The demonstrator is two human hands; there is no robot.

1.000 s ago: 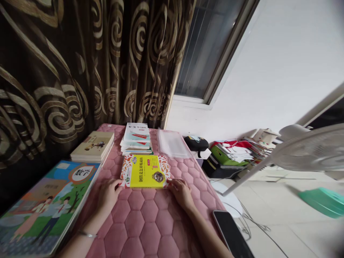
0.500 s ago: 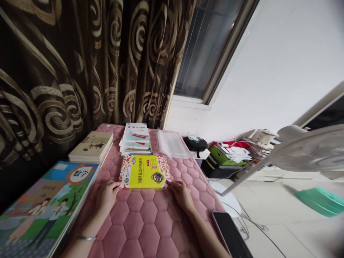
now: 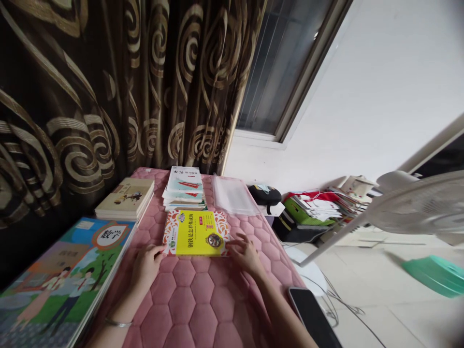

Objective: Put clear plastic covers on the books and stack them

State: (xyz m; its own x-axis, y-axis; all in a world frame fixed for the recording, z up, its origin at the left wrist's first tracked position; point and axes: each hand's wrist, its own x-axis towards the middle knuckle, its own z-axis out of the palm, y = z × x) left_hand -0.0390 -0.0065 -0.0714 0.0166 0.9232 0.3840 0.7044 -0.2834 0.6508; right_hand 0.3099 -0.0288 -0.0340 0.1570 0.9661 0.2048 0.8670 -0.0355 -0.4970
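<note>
A yellow book (image 3: 201, 234) with red-and-white patterned ends lies flat, turned sideways, on a pink quilted cover. The fingertips of my left hand (image 3: 147, 263) are closed at its near left corner. At the near right corner is my right hand (image 3: 244, 253), fingers apart, the fingertips at the edge of the book. Just beyond the book sits a stack of thin white booklets (image 3: 184, 181). To the left are a stack of beige books (image 3: 125, 195) and, nearer me, a pile topped by a colourful mathematics textbook (image 3: 68, 280).
Clear plastic sleeves (image 3: 234, 195) lie at the far right of the pink cover (image 3: 192, 309). A dark phone (image 3: 311, 316) rests at the right edge. Beyond stand a white fan (image 3: 409, 203), a green stool (image 3: 435, 274) and heaped papers (image 3: 315, 205). A patterned curtain (image 3: 152, 87) hangs behind.
My right hand has loosened from the book's right corner, its fingers lifting and spreading. The left hand stays at the left corner. The whole view has shifted slightly.
</note>
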